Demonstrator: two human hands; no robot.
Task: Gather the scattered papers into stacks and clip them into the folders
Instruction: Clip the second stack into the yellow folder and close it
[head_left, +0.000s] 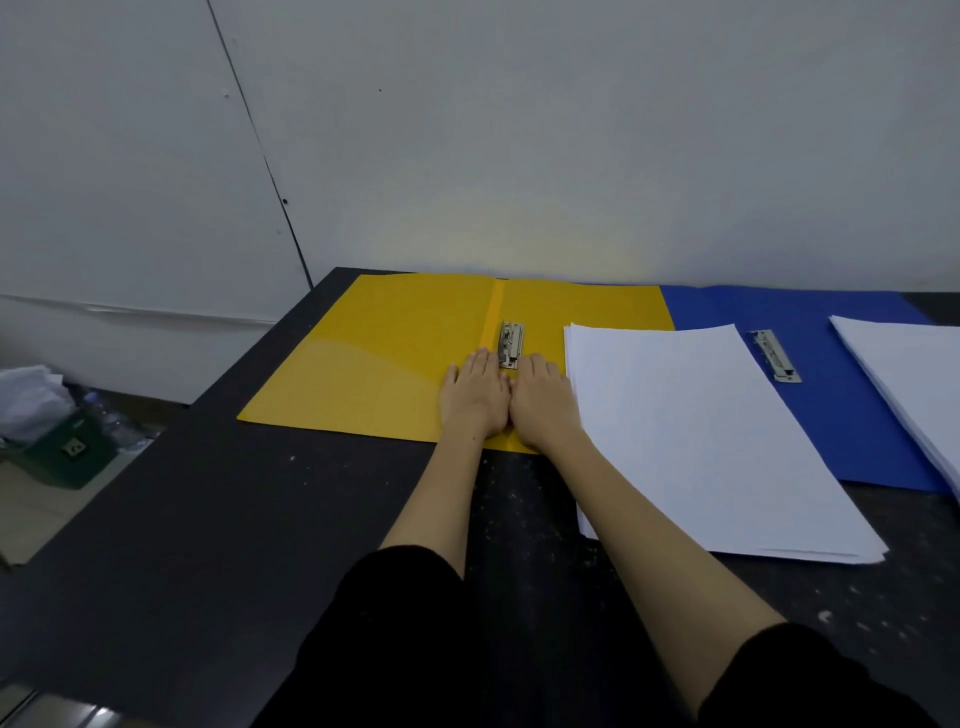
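1. An open yellow plastic folder (374, 364) is laid flat on the dark table (208, 519), its metal clip (511, 345) beside the spine
2. The left hand (475, 397) and right hand (543, 405) are pressed flat on it, fingers released, nothing grasped
3. A stack of white paper (701, 441) is spread across both the yellow folder and an open blue folder (841, 415)

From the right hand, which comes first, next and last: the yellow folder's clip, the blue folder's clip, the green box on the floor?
1. Yellow folder's clip: just beyond the right hand, by its fingertips.
2. Blue folder's clip: off to the right, past the paper stack.
3. Green box: far left, down on the floor.
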